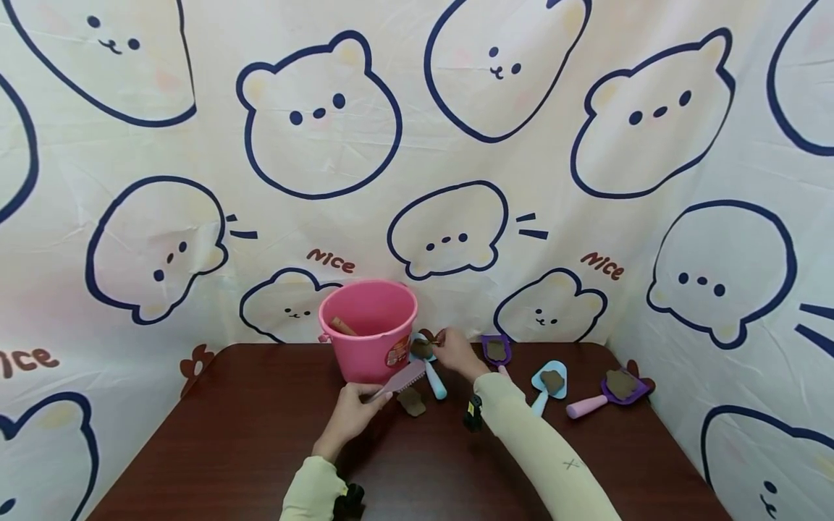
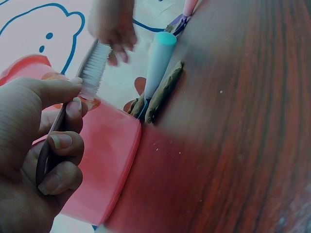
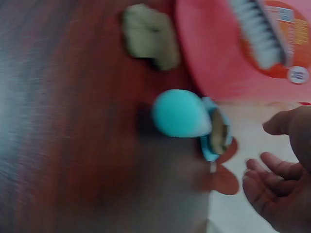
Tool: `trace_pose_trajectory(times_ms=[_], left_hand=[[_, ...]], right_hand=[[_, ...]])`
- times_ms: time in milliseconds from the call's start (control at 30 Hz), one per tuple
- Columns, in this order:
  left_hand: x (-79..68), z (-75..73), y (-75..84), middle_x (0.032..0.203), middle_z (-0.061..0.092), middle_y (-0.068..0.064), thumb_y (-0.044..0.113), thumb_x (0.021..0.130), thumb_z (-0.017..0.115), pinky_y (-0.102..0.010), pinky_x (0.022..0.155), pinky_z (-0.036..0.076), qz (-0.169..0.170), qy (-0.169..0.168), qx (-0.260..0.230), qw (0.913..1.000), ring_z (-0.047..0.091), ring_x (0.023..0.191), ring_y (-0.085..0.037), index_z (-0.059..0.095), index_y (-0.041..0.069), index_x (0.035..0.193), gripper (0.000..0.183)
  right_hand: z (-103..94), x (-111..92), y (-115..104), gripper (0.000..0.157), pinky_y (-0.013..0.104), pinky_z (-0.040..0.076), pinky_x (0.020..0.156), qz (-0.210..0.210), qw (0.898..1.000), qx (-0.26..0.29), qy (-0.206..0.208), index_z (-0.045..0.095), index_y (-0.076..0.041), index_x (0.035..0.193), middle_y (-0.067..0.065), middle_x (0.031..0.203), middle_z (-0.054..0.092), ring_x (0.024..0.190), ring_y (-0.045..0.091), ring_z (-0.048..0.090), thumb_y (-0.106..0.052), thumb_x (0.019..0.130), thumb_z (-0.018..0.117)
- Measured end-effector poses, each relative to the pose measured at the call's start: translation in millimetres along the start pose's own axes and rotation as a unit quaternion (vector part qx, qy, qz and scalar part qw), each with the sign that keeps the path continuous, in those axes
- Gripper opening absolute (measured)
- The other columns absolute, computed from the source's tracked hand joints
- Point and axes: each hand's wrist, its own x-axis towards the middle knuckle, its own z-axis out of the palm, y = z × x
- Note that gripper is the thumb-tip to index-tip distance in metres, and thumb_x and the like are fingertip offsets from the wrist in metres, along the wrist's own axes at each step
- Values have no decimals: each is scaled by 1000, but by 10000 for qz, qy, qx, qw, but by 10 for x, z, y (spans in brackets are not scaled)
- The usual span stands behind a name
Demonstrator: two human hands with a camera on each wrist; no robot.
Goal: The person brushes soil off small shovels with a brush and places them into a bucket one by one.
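Left grip point(image 1: 350, 417) holds the brush point(image 1: 402, 378) by its handle, head jutting beyond.

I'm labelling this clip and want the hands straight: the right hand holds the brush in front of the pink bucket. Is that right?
Not quite: it is the left hand, not the right, that holds the brush in front of the pink bucket. The left wrist view shows this.
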Motion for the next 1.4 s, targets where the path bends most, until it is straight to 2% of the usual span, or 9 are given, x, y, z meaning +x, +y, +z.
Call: trace_pose_trajectory(times_ms=[100, 167, 267, 467, 567, 800, 1033, 1233, 1400], left_hand=[[1, -5, 1, 92, 74, -6, 12, 92, 76, -24, 68, 47, -55, -11, -37, 10000, 58, 81, -19, 80, 6, 102, 12], [1, -7, 3, 93, 75, -6, 12, 92, 76, -24, 67, 47, -52, -23, -59, 10000, 58, 81, -19, 80, 5, 102, 13], [0, -8, 3, 92, 75, -6, 13, 92, 76, -24, 67, 47, -34, -49, -46, 10000, 58, 81, -20, 79, 5, 102, 13], [16, -9, 9, 94, 75, -7, 14, 93, 75, -24, 67, 48, -6, -39, -67, 10000, 59, 81, -20, 79, 4, 103, 15], [20, -10, 16, 95, 75, -7, 14, 92, 76, -23, 69, 49, -79, -27, -90, 9999, 60, 82, -20, 80, 5, 103, 15], [21, -18, 7, 95, 75, -7, 13, 92, 76, -24, 69, 50, -100, 6, -79, 9999, 60, 83, -21, 79, 4, 104, 15], [3, -26, -8, 96, 75, -7, 12, 92, 76, -24, 71, 51, -166, 48, -79, 9998, 60, 83, -18, 79, 5, 104, 14], [1, -17, -12, 95, 75, -6, 11, 92, 76, -24, 71, 51, -137, 58, -75, 9999, 60, 83, -18, 80, 6, 103, 13], [21, -8, -8, 97, 75, -6, 11, 92, 76, -24, 72, 52, -135, 77, -145, 9998, 60, 84, -19, 80, 7, 105, 14]], right_hand=[[119, -65, 71, 39, 27, 32, 48, 209, 9989, -200, -360, 51, -5, 63, 1, 55, 41, 48, 12, 36, -20, 93, 69], [192, -102, 110, 48, 26, 27, 45, 388, 9973, -239, -584, 40, -12, 56, -4, 50, 30, 43, 11, 30, -24, 93, 69], [272, -146, 144, 52, 25, 27, 44, 498, 9953, -274, -779, 36, -18, 53, -8, 47, 27, 41, 9, 30, -26, 91, 71], [315, -196, 159, 45, 24, 30, 45, 562, 9940, -303, -893, 43, -17, 54, -8, 48, 33, 43, 8, 35, -16, 85, 75], [289, -214, 143, 37, 25, 31, 47, 728, 9920, -431, -940, 48, -14, 57, -6, 50, 38, 46, 10, 37, -11, 83, 75], [229, -276, 132, 25, 26, 42, 43, 1286, 9853, -287, -1091, 56, -5, 70, 3, 57, 52, 46, 15, 51, -12, 88, 71], [183, -332, 178, 25, 28, 38, 51, 1125, 9873, -585, -956, 56, -8, 68, 1, 59, 44, 53, 16, 47, -12, 90, 69], [87, -385, 224, 32, 26, 36, 47, 785, 9918, -729, -697, 54, -7, 64, -1, 55, 42, 49, 14, 45, -12, 91, 71], [-23, -466, 227, 34, 25, 35, 45, 756, 9941, -526, -570, 54, -7, 62, -3, 53, 42, 47, 12, 43, -11, 91, 71]])
